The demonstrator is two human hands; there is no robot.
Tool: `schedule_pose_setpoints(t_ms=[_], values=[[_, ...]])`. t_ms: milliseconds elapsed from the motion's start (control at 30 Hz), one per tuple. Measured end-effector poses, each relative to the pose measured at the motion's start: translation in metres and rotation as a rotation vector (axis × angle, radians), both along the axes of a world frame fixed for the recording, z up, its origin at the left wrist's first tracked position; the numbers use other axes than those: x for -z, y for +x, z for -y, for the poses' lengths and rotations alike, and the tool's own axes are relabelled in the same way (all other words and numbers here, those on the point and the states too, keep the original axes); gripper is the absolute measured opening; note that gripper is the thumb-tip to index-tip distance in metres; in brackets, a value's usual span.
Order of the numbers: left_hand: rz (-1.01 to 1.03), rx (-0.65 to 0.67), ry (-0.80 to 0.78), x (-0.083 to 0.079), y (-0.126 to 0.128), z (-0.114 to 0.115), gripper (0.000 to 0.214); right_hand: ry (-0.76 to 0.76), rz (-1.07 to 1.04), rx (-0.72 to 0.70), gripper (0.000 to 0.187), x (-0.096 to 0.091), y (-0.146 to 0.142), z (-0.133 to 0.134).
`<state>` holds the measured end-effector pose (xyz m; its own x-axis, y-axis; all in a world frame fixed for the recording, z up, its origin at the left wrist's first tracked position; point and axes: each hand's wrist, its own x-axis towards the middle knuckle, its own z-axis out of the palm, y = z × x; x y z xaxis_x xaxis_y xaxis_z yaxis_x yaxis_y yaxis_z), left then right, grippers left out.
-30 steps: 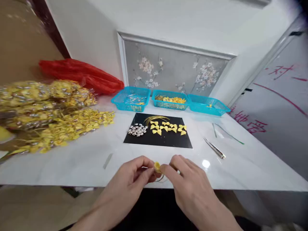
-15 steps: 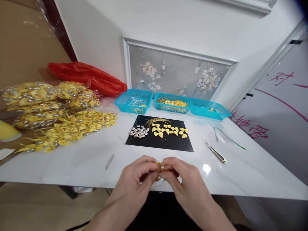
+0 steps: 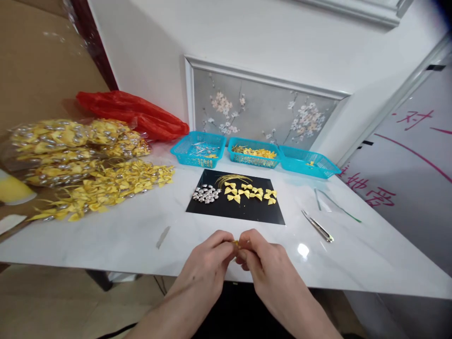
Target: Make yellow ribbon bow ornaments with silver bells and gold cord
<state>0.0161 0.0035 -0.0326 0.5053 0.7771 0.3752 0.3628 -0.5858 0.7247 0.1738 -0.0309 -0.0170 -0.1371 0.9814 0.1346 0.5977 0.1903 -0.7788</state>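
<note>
A small yellow piece [image 3: 236, 243], mostly hidden, its full shape unclear, is pinched between left fingers [image 3: 226, 246] and right fingers [image 3: 251, 238] near the bench [image 3: 141, 256] edge.

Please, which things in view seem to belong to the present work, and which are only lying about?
Probably belonging:
small yellow piece, at the fingertips of the left hand and right hand
yellow bow-shaped pieces, silver beads, gold strands
black mat under these

Apparently lying about:
red bundle
green strips
grey strip
</note>
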Motion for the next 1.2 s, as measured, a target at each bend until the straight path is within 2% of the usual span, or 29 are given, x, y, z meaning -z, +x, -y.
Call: schedule_pose_setpoints(t_ms=[233, 333, 467, 600, 700, 733, 833, 900, 1000, 1200], values=[[-0.078, -0.003, -0.018, 0.009, -0.002, -0.002, 0.033, -0.105, 0.002, -0.009, 0.019, 0.002, 0.001, -0.001], [-0.093, 0.024, -0.028, 0.013, -0.004, -0.005, 0.031, -0.094, 0.034, -0.004, 0.021, 0.005, 0.001, 0.0], [-0.068, 0.042, -0.068, 0.012, -0.002, -0.008, 0.027, 0.047, 0.138, -0.033, 0.022, 0.007, -0.001, 0.001], [-0.049, -0.034, -0.181, -0.002, -0.002, -0.006, 0.025, 0.231, 0.155, 0.017, 0.021, 0.003, -0.001, 0.003], [-0.042, -0.072, -0.328, -0.016, -0.004, -0.004, 0.019, 0.3, -0.128, 0.088, 0.019, -0.002, 0.002, 0.005], [-0.03, -0.068, -0.378, -0.021, -0.005, -0.003, 0.018, 0.258, -0.295, 0.083, 0.017, -0.003, 0.003, 0.004], [0.023, -0.054, -0.477, -0.03, -0.008, 0.0, 0.019, -0.014, -0.812, 0.031, 0.018, -0.002, 0.007, 0.0], [0.058, -0.054, -0.51, -0.033, -0.009, 0.001, 0.02, -0.115, -1.009, 0.031, 0.021, 0.001, 0.009, -0.005], [0.101, -0.041, -0.552, -0.033, -0.01, 0.002, 0.02, -0.108, -1.069, 0.054, 0.021, 0.005, 0.011, -0.011], [0.177, -0.039, -0.61, -0.031, -0.012, 0.002, 0.021, -0.04, -1.004, 0.121, 0.02, 0.01, 0.018, -0.018]])
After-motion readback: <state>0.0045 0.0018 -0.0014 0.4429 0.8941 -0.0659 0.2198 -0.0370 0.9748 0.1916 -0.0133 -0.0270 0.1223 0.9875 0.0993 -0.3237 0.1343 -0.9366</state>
